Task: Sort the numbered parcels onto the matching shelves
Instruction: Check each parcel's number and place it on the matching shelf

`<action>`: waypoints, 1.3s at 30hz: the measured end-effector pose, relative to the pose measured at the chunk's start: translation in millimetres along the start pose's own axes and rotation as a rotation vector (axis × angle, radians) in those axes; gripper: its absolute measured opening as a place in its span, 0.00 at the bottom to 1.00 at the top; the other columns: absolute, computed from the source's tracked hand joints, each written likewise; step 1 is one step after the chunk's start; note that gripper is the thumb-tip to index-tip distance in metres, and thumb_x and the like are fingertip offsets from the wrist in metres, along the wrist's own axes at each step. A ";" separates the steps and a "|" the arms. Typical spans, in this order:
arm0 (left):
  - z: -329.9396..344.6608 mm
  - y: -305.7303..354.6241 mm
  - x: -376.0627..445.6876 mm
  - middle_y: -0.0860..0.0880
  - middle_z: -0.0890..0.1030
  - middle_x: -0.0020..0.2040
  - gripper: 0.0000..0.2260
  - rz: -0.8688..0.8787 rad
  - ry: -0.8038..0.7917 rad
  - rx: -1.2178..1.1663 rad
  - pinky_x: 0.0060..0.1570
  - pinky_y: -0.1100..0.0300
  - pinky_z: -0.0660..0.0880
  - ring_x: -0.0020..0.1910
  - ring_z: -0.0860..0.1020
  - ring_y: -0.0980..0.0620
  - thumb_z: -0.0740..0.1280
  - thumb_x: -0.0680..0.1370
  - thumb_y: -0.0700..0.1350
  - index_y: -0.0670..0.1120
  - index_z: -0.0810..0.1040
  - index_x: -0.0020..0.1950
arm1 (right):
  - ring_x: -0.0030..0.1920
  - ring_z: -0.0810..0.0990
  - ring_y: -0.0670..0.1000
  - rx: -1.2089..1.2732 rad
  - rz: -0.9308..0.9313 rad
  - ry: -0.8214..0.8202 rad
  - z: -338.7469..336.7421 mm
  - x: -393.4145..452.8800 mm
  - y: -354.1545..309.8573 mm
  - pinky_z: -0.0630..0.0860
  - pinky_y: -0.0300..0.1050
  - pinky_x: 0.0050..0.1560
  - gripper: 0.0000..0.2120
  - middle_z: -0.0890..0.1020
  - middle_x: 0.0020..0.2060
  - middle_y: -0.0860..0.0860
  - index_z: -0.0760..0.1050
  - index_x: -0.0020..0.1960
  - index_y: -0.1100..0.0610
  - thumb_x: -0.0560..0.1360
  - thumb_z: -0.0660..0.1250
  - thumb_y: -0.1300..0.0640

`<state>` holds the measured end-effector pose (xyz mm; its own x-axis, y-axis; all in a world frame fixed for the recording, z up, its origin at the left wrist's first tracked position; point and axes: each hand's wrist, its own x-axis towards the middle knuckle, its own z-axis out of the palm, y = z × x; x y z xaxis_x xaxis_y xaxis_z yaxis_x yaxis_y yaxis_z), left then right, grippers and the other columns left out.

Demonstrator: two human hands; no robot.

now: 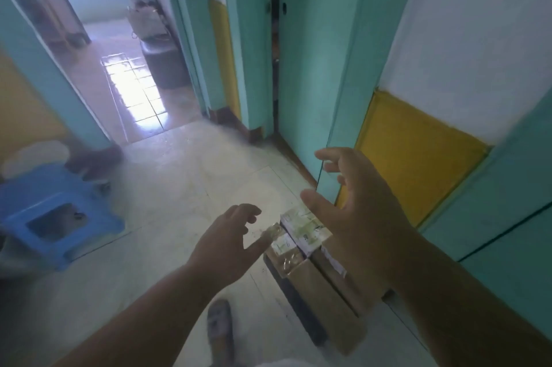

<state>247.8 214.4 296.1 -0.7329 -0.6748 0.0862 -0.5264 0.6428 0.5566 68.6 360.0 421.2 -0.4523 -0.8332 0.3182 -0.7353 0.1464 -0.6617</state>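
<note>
A stack of brown cardboard parcels (316, 286) lies on the pale floor by the teal wall, low and right of centre. Two small parcels with white labels (301, 232) sit on top of it. My left hand (227, 247) hovers just left of the small parcels, fingers spread, holding nothing. My right hand (355, 211) is above and to the right of them, palm facing left, fingers apart and empty. The numbers on the labels are too blurred to read. No shelves are in view.
A blue plastic stool (56, 214) stands on the floor at the left. A foot in a sandal (219, 333) is at the bottom centre. A teal door (313, 68) stands ahead, and a doorway (128, 68) at the upper left leads to a bright tiled room.
</note>
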 end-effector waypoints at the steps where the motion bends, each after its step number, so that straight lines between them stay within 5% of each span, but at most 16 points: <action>1: 6.0 -14.3 21.3 0.63 0.74 0.54 0.23 0.011 -0.034 -0.005 0.46 0.67 0.76 0.48 0.74 0.68 0.64 0.75 0.68 0.60 0.69 0.66 | 0.59 0.73 0.43 -0.011 0.026 0.012 10.9 14.9 7.3 0.70 0.35 0.58 0.25 0.75 0.60 0.44 0.72 0.67 0.51 0.73 0.74 0.48; 8: 43.9 -109.2 188.5 0.64 0.74 0.52 0.18 0.131 -0.217 -0.050 0.47 0.59 0.79 0.49 0.75 0.66 0.71 0.76 0.57 0.59 0.72 0.64 | 0.61 0.72 0.44 -0.128 0.310 0.131 92.0 109.7 59.3 0.69 0.36 0.59 0.25 0.75 0.63 0.47 0.70 0.69 0.52 0.75 0.71 0.47; 11: 66.0 -137.2 236.5 0.64 0.74 0.52 0.17 0.198 -0.353 -0.044 0.44 0.60 0.76 0.48 0.74 0.67 0.69 0.76 0.59 0.60 0.71 0.63 | 0.60 0.72 0.44 -0.165 0.458 0.175 123.6 132.7 78.5 0.66 0.24 0.46 0.25 0.75 0.63 0.48 0.70 0.69 0.52 0.75 0.70 0.46; 20: 196.0 -240.8 265.2 0.58 0.75 0.51 0.17 0.212 -0.663 0.001 0.38 0.59 0.70 0.46 0.76 0.55 0.69 0.76 0.57 0.54 0.73 0.63 | 0.50 0.73 0.40 -0.089 0.801 0.187 265.0 112.8 181.3 0.67 0.18 0.43 0.23 0.78 0.58 0.53 0.73 0.65 0.57 0.74 0.75 0.54; 25: 290.4 -320.2 240.7 0.62 0.73 0.47 0.16 0.025 -0.729 0.002 0.33 0.65 0.66 0.41 0.74 0.65 0.68 0.76 0.58 0.54 0.73 0.60 | 0.58 0.75 0.48 -0.067 0.960 0.074 370.4 63.7 257.9 0.72 0.38 0.50 0.22 0.76 0.59 0.51 0.72 0.66 0.54 0.75 0.72 0.52; 32: 395.9 -369.3 236.8 0.61 0.74 0.45 0.23 -0.226 -0.723 -0.011 0.31 0.62 0.64 0.40 0.72 0.64 0.68 0.74 0.63 0.55 0.69 0.63 | 0.51 0.75 0.44 -0.069 1.074 0.090 436.5 17.1 331.9 0.66 0.27 0.43 0.20 0.75 0.57 0.46 0.72 0.65 0.49 0.75 0.72 0.50; 39: 444.4 -382.2 241.7 0.54 0.79 0.49 0.29 -0.542 -0.746 -0.091 0.23 0.64 0.71 0.33 0.79 0.56 0.69 0.75 0.63 0.57 0.64 0.73 | 0.54 0.77 0.47 -0.032 1.165 0.057 482.6 -4.5 373.6 0.78 0.49 0.51 0.19 0.76 0.60 0.48 0.72 0.65 0.48 0.76 0.71 0.50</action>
<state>80.3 -33.3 -262.9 -0.5008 -0.4467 -0.7413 -0.8655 0.2554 0.4308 39.5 161.1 -155.0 -0.8835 -0.1611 -0.4398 0.1273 0.8210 -0.5566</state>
